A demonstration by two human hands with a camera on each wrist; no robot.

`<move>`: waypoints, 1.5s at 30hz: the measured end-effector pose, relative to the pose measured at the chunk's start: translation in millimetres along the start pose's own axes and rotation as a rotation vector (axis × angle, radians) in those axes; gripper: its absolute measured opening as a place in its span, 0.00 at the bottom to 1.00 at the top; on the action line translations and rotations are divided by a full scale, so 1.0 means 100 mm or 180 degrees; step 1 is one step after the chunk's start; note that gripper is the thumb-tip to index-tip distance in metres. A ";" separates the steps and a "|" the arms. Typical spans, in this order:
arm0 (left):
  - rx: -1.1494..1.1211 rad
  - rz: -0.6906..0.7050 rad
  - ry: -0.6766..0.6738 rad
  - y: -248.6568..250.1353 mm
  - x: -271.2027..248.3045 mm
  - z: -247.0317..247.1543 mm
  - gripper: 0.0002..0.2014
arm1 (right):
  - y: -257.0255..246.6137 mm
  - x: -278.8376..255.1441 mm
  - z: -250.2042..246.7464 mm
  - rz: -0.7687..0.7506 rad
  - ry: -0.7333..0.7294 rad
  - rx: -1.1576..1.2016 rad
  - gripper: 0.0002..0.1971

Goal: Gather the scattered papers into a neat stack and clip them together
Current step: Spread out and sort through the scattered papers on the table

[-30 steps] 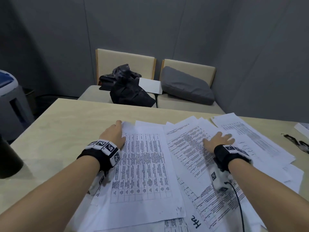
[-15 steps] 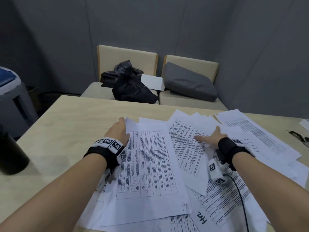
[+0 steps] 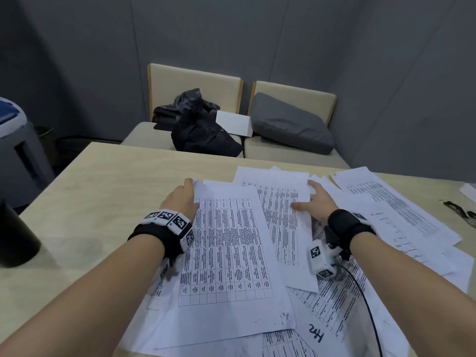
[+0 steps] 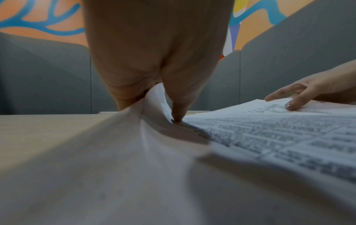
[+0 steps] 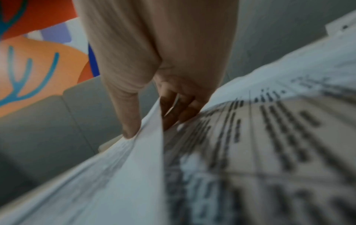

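Several printed sheets lie overlapping on the beige table [image 3: 103, 202]. The largest table-printed sheet [image 3: 226, 248] lies on top at the left. My left hand [image 3: 184, 199] holds its far left edge; in the left wrist view the edge [image 4: 154, 97] curls up between thumb and fingers. My right hand [image 3: 314, 202] pinches the right edge of a second sheet [image 3: 280, 217], which overlaps the big one. In the right wrist view the thumb [image 5: 127, 121] lies on top and the fingers [image 5: 179, 109] below. More loose sheets [image 3: 401, 215] spread out to the right.
A small dark object [image 3: 461, 213] lies near the table's right edge; what it is cannot be told. A black cup [image 3: 15, 240] stands at the left edge. Behind the table are two chairs with a black bag [image 3: 203, 132] and a grey cushion [image 3: 288, 122].
My right hand has moved left and drawn one sheet from the right spread onto the left pile, now pinching its edge. My left hand has stayed at the big sheet's far left edge.
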State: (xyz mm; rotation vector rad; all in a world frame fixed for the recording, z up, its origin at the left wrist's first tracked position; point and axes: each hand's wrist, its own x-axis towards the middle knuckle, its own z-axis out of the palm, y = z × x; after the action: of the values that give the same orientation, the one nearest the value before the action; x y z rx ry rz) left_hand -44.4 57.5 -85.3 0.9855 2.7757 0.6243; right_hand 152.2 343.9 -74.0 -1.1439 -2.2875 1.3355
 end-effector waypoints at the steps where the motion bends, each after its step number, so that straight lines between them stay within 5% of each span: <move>1: -0.0006 -0.0014 -0.0007 0.00 0.00 0.00 0.27 | -0.01 0.02 -0.02 0.0101 0.0084 0.0238 0.53; 6: 0.0005 -0.0073 -0.0055 0.00 0.01 -0.01 0.28 | -0.05 0.04 -0.45 0.0972 -0.0083 -0.0499 0.24; 9: 0.0045 -0.0049 -0.0047 -0.01 0.02 0.00 0.28 | -0.02 -0.10 -0.80 0.1440 -0.0284 -0.1648 0.18; 12: 0.0056 -0.0034 -0.0048 0.00 0.03 0.01 0.28 | 0.10 -0.30 -1.05 0.1649 -0.0089 -0.1997 0.17; 18: 0.0078 -0.0015 -0.0060 -0.01 0.03 0.01 0.27 | 0.33 -0.48 -1.12 0.1591 -0.0264 -0.2472 0.42; 23: 0.0144 0.0053 -0.0045 0.00 0.01 0.00 0.27 | 0.26 -0.51 -1.07 0.1337 -0.0332 -0.1822 0.40; 28: 0.0161 0.0065 -0.0066 -0.01 0.01 0.00 0.27 | 0.23 -0.56 -1.01 0.1478 -0.0764 -0.2678 0.89; 34: 0.0195 0.0090 -0.0078 0.00 0.01 0.00 0.27 | 0.18 -0.61 -0.96 0.1451 -0.0606 -0.2470 0.83; 38: 0.0166 0.0093 -0.0041 -0.01 -0.01 0.00 0.26 | 0.19 -0.58 -0.95 0.1517 -0.0328 -0.2129 0.66; 45: 0.0168 0.0079 -0.0053 -0.01 0.00 0.01 0.26 | 0.10 -0.58 -1.01 0.1224 -0.0701 -0.2624 0.64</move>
State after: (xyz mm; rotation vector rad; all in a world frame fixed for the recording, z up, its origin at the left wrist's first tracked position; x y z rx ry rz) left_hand -44.9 57.1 -86.8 1.0319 2.7830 0.5460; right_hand 252.1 366.2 -18.1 -1.8194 -3.0091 0.5938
